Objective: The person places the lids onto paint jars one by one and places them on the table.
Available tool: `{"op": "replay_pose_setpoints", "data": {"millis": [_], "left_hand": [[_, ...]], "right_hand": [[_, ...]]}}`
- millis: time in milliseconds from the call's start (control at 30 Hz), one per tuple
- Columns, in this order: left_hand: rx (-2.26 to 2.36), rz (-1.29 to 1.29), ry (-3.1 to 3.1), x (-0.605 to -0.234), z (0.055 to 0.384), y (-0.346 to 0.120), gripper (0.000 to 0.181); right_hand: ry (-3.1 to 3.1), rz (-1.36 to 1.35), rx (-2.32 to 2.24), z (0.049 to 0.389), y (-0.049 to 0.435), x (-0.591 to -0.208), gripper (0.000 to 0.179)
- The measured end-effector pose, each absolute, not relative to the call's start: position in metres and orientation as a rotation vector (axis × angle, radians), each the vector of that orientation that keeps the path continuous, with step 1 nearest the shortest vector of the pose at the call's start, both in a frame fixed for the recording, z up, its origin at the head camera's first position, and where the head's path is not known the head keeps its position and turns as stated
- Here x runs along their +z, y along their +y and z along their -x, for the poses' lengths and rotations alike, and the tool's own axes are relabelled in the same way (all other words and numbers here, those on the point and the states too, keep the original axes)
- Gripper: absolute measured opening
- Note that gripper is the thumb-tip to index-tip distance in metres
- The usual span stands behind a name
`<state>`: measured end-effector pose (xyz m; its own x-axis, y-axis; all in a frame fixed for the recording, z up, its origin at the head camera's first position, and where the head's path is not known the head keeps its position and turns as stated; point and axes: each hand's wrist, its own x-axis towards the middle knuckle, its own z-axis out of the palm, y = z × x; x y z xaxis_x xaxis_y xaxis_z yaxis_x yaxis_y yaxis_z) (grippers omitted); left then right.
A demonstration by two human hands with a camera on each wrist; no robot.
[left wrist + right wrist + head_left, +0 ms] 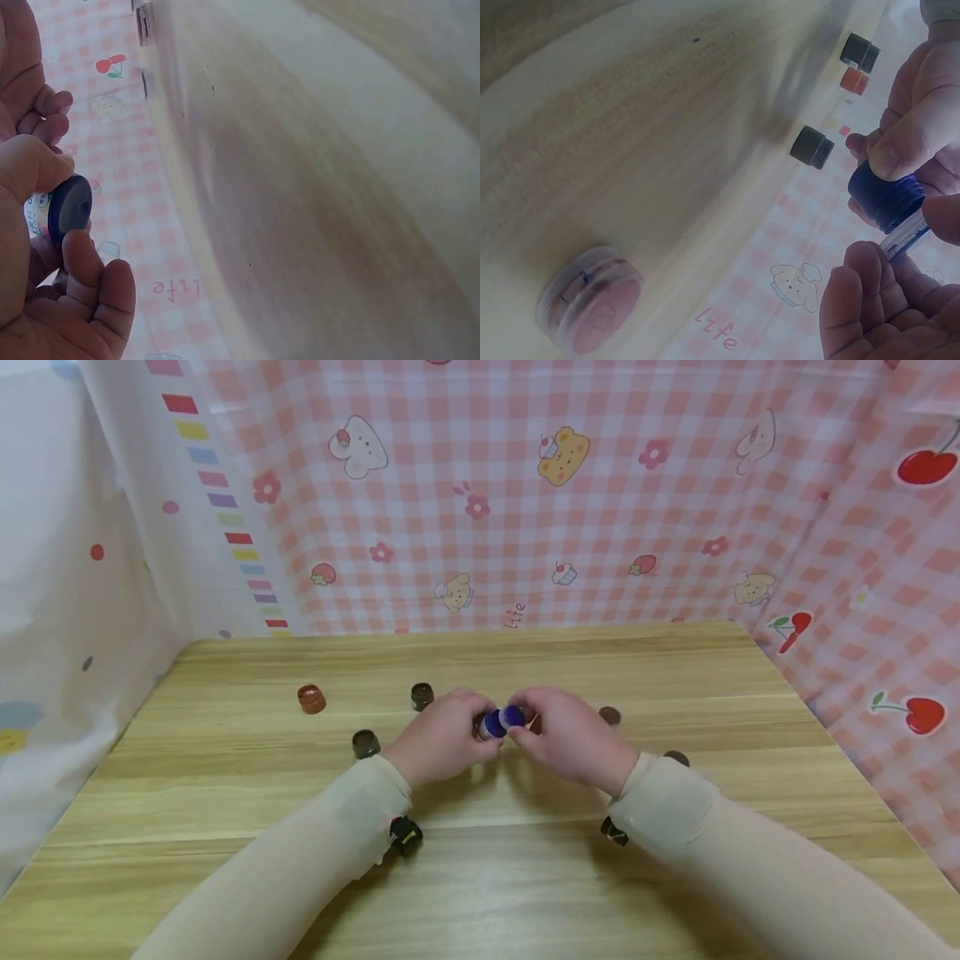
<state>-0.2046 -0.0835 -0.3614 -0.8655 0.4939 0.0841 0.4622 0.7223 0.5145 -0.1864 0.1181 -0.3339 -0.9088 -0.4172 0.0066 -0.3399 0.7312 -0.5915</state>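
Near the middle of the table, my left hand grips a small blue paint jar just above the tabletop. My right hand pinches the jar's round, clear-rimmed lid between thumb and fingers. In the right wrist view the jar shows its threaded neck, and the lid is tilted right at its mouth. Whether any thread is engaged cannot be told. The left wrist view shows the jar's dark blue base and part of its printed label.
An orange-red jar and two dark jars, lidless, stand left of my hands. Two brownish lids lie on the wooden table to the right. A checked pink cloth hangs behind.
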Motion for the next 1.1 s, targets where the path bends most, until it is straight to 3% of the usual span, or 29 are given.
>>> {"op": "replay_pose_setpoints", "data": {"millis": [267, 1100], "left_hand": [[0.807, -0.809, 2.863, -0.3604, 0.2036, -0.0826, 0.036], [0.885, -0.759, 2.850, -0.3599, 0.1999, -0.0822, 0.034]], "right_hand": [[2.801, 0.632, -0.954, 0.1853, 0.1157, -0.3372, 0.030], [2.799, 0.579, -0.960, 0.1820, 0.1113, -0.3389, 0.028]]}}
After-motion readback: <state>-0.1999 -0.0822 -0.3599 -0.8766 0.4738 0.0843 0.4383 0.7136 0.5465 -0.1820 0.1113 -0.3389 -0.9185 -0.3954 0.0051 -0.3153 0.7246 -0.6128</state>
